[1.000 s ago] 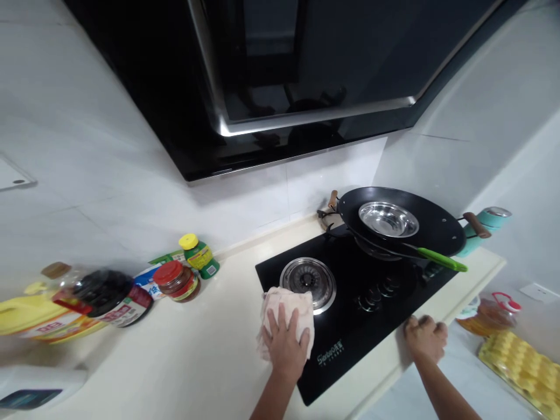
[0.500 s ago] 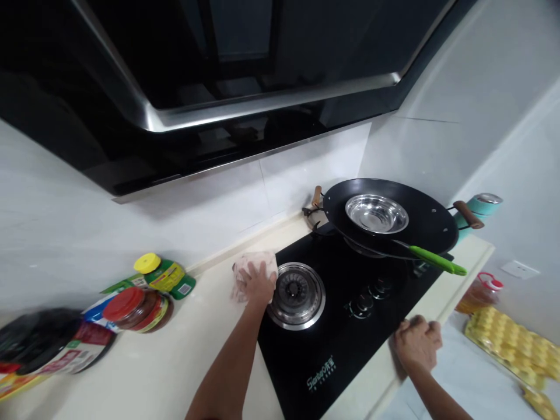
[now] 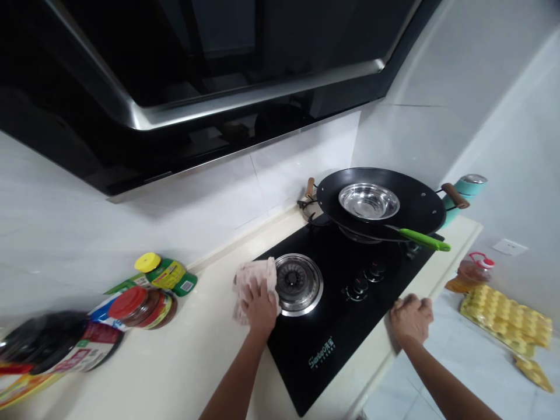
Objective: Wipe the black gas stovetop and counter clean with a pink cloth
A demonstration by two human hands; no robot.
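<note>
My left hand (image 3: 259, 306) lies over a crumpled pale pink cloth (image 3: 245, 277), its fingers bent and slightly parted as they press it down. The cloth sits on the white counter (image 3: 210, 338) and laps the left border of the black gas hob (image 3: 324, 318), touching the steel ring of the left burner (image 3: 297, 284). Curled at the counter's front edge is my right hand (image 3: 410, 319), with its fingertips hidden. A black wok (image 3: 415, 201) stands on the far burner and holds a shiny steel dish (image 3: 370, 199) and a green-handled utensil (image 3: 424, 239).
A range hood (image 3: 262, 105) hangs low over the hob. On the left stand a yellow-capped green bottle (image 3: 168, 274), a red-lidded jar (image 3: 142, 306) and a large dark bottle (image 3: 56, 341). Beyond the counter are a turquoise flask (image 3: 470, 185), a red-capped jug (image 3: 475, 271) and yellow egg trays (image 3: 503, 315).
The view has shifted slightly, so the wok and hob sit a little further left and up. My left hand and the cloth have moved slightly along the hob's left side; the right hand stays at the edge.
</note>
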